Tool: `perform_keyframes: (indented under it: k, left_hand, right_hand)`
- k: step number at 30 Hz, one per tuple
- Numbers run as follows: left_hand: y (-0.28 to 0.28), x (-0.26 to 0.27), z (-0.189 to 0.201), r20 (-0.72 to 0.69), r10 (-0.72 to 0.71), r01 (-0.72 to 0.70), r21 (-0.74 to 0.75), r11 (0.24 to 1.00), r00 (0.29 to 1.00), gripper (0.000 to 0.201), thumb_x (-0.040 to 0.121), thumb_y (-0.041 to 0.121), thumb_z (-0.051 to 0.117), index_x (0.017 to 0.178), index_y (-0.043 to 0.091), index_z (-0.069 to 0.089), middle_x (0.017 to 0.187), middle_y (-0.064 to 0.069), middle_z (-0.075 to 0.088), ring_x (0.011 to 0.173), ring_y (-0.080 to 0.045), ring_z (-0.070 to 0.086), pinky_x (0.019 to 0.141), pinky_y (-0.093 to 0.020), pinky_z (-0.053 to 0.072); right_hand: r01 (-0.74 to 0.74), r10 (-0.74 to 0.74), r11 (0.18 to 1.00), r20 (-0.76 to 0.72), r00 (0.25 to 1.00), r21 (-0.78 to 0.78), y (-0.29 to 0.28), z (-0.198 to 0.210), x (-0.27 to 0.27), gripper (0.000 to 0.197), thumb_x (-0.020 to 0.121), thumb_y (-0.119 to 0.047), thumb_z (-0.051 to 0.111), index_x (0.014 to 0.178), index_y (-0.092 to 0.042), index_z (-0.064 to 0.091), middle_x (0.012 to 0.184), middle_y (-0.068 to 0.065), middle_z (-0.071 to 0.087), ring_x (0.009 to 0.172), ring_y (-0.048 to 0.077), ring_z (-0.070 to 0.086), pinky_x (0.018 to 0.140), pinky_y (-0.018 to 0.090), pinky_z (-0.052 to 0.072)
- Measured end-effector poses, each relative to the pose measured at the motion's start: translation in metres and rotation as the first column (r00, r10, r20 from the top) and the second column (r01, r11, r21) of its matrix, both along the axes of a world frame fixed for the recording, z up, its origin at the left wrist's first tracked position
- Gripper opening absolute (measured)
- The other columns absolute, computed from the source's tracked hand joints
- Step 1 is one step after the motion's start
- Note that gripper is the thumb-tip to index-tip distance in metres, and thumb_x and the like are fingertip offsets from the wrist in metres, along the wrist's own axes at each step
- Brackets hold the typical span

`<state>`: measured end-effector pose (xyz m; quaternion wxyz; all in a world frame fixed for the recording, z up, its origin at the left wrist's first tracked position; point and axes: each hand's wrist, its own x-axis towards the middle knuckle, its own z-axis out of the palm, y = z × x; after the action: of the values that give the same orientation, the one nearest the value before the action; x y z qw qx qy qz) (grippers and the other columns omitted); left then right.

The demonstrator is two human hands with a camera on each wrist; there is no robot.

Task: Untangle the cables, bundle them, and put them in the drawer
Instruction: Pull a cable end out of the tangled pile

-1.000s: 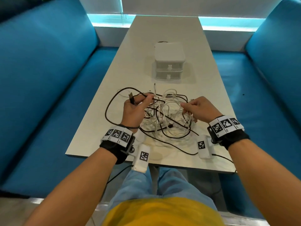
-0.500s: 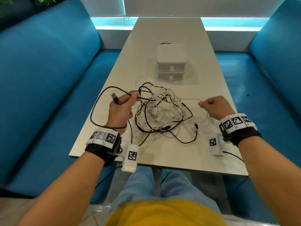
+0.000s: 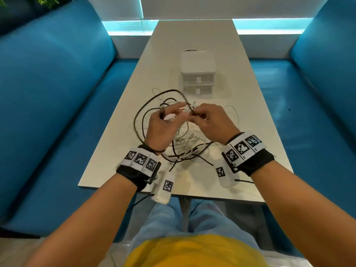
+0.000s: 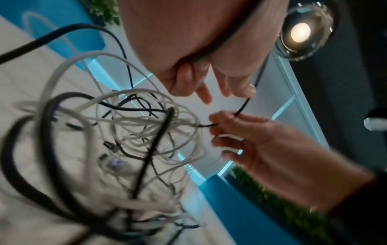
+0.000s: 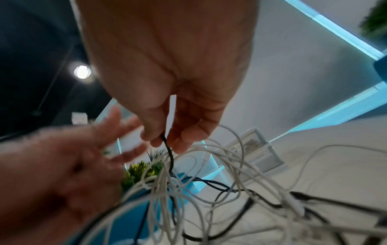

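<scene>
A tangle of black and white cables (image 3: 188,143) lies on the near half of the white table (image 3: 192,35). Both hands are raised close together just above it. My left hand (image 3: 173,112) keeps the plug end of a black cable (image 3: 138,116) against its palm under the thumb, other fingers stretched out; the cable loops out to the left. My right hand (image 3: 194,114) pinches the same black cable (image 5: 170,159) between thumb and finger (image 5: 165,140). In the left wrist view that right-hand pinch (image 4: 220,126) sits beside the white coils (image 4: 136,129). Behind stands a white two-drawer box (image 3: 197,74), both drawers shut.
Blue sofas flank the table on the left (image 3: 57,93) and right (image 3: 317,93). The table's near edge (image 3: 192,195) lies just below my wrists. Bare table top stretches beyond the drawer box toward the window.
My hands were pulled apart with cable stretched between them; they have now come together above the tangle. The right hand now pinches the black cable, whose loop has lifted.
</scene>
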<state>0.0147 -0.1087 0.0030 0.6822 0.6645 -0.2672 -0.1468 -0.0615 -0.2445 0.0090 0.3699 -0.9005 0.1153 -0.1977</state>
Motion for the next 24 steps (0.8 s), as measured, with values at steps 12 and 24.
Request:
perform_keyframes:
  k: [12,24]
  left_hand:
    - [-0.023,0.01,-0.042,0.294,-0.006,-0.104,0.356,0.929,0.956,0.024,0.076,0.06,0.064,0.067,0.039,0.056,0.081,0.003,0.071,0.079,-0.017,0.066,0.075,-0.039,0.052]
    - [-0.022,0.009,-0.03,-0.077,0.028,-0.027,0.018,0.999,0.997,0.03,0.082,0.0,0.07,0.061,0.008,0.052,0.074,-0.001,0.068,0.074,-0.004,0.068,0.08,-0.024,0.054]
  right_hand:
    - [-0.034,-0.014,0.964,0.18,0.984,0.263,0.001,0.047,-0.012,0.015,0.087,-0.009,0.067,0.081,-0.021,0.073,0.07,-0.009,0.068,0.063,0.006,0.063,0.064,0.018,0.049]
    - [-0.053,0.041,0.996,-0.171,0.984,-0.068,-0.038,-0.007,-0.002,0.027,0.088,-0.039,0.056,0.092,-0.018,0.074,0.086,-0.002,0.072,0.084,0.019,0.066,0.078,0.036,0.051]
